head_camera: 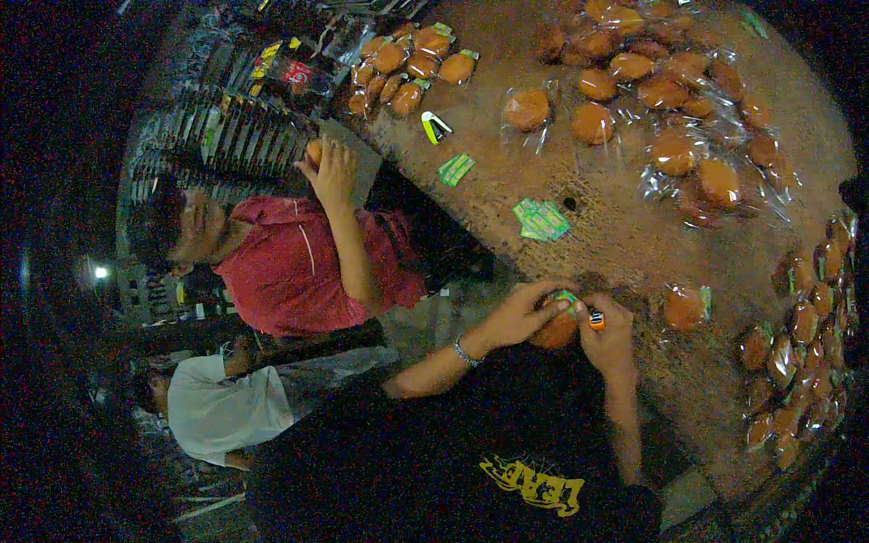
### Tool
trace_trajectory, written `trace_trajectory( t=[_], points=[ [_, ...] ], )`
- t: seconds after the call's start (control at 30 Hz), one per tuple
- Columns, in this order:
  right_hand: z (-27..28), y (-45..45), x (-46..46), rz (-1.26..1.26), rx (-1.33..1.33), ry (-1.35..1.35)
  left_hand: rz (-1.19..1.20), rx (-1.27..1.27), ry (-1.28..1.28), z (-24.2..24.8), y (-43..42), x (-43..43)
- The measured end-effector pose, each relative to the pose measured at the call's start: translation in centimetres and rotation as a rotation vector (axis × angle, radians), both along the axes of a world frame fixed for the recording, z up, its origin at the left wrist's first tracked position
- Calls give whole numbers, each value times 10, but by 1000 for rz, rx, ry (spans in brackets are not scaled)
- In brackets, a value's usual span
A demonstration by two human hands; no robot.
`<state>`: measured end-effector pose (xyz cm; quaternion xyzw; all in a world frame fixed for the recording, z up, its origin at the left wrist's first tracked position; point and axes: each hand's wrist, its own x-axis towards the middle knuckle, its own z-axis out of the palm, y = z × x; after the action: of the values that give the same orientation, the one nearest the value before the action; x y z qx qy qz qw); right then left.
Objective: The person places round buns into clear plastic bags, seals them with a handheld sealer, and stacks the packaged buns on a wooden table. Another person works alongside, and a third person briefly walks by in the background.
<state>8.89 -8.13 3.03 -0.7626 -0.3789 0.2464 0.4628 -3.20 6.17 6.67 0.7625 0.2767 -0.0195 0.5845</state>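
Note:
A round orange-brown item in clear wrap [553,332] is close to my body at the table's near edge. My left hand [531,313], with a metal bracelet at the wrist, pinches the top of this package and a small green printed card [565,298]. My right hand [606,329] is closed around a small orange and black stapler [597,320], its fingertips meeting the card. Beyond my hands lie a pile of green cards [541,219] and a smaller stack of them [456,169]. One wrapped piece with a green card [683,307] lies right of my hands.
Wrapped round pieces [662,91] are heaped at the far right, carded ones [804,322] at the right edge, others [406,62] at the far left. A green and white stapler [435,127] lies nearby. A co-worker in red [299,271] and a person in white [220,407] are on the left.

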Motion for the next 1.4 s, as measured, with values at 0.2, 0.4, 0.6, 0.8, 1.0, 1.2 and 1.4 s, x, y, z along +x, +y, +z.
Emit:
trace_trajectory(
  t=[0.2, 0.4, 0.6, 0.8, 1.0, 1.2, 1.4],
  points=[
    [27, -29, -4, -112, 79, -91, 26, 138, 112, 15, -37, 2],
    [17, -69, -9, -80, 137, -32, 67, 97, 64, 14, -80, -3],
    [-4, -80, 13, -212, -114, 325, 65, 313, 25, 6, -91, 20],
    [4, -64, 72, -892, 946, 1412, 2, 424, -103, 10, -85, 87],
    [1, -52, 85, -1033, 484, 389, -146, 506, -120, -19, -114, 134],
    [-47, -17, 84, -1108, 547, 412, -242, 300, -359, -52, -80, 140],
    [-76, -64, 83, -1145, 225, 323, -480, 62, -346, -58, -35, 184]
  ],
)
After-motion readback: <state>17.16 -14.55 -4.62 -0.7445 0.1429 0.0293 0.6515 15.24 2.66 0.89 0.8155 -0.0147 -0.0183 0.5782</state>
